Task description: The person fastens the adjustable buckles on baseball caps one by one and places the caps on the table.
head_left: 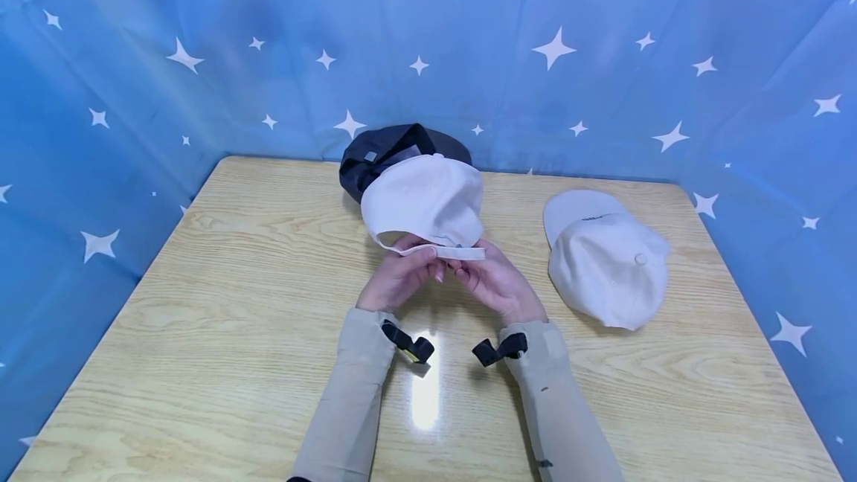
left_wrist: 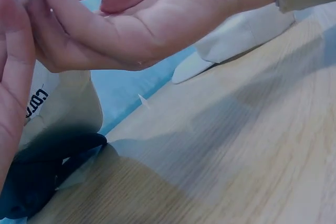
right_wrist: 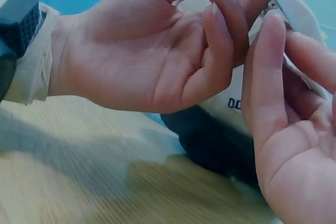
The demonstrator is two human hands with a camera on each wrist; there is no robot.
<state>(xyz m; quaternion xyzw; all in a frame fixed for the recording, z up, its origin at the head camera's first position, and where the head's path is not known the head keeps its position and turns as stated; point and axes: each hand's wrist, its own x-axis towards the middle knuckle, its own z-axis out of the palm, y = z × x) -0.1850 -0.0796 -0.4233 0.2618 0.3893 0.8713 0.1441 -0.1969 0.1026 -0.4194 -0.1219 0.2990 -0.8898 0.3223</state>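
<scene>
A white cap (head_left: 425,195) is held up in front of me, its back opening and strap (head_left: 462,252) facing me. My left hand (head_left: 398,277) pinches the strap from the left, thumb on top. From the right, my right hand (head_left: 502,285) grips the same strap near its free end. A small metal buckle (right_wrist: 273,3) shows between the fingertips in the right wrist view. Dark lettering (left_wrist: 37,102) inside the cap is partly hidden. Directly behind it lies a black cap (head_left: 442,141), partly covered by the white one.
Another white cap (head_left: 609,266) lies on the right of the wooden table (head_left: 201,333), its brim toward the back left. A blue curtain (head_left: 469,43) with white stars hangs along the back and sides. Each wrist wears a small black camera (head_left: 498,350).
</scene>
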